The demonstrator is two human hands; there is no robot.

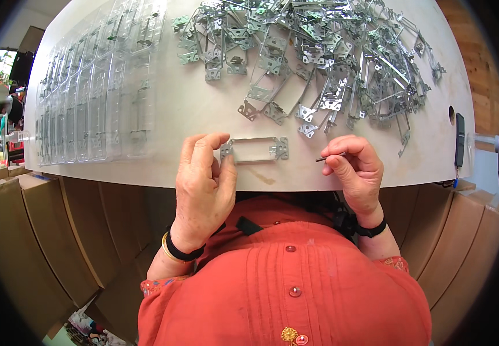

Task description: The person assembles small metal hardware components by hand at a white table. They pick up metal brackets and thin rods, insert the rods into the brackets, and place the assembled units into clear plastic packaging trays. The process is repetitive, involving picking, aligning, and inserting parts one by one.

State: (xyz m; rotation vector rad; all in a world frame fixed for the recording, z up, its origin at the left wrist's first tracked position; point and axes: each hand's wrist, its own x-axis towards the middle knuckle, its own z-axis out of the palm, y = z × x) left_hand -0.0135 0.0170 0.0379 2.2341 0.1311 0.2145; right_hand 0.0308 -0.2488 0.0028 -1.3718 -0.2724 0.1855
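A rectangular metal frame bracket [254, 161] lies flat near the table's front edge, with a punched plate at each end. My left hand [200, 179] is closed around its left end, index finger at the far side and thumb at the near side. Right of the frame and apart from it, my right hand [354, 173] pinches a short, thin dark rod [322, 159] between thumb and fingertips. The rod's tip points left toward the frame; its other end is hidden by my fingers.
Beyond my hands spreads a tangled heap of similar metal brackets [330, 52]. A clear plastic tray [97, 115] with long compartments and metal parts lies at the left. A black oblong object [460, 138] sits at the right edge. Cardboard boxes [48, 230] stand below the table.
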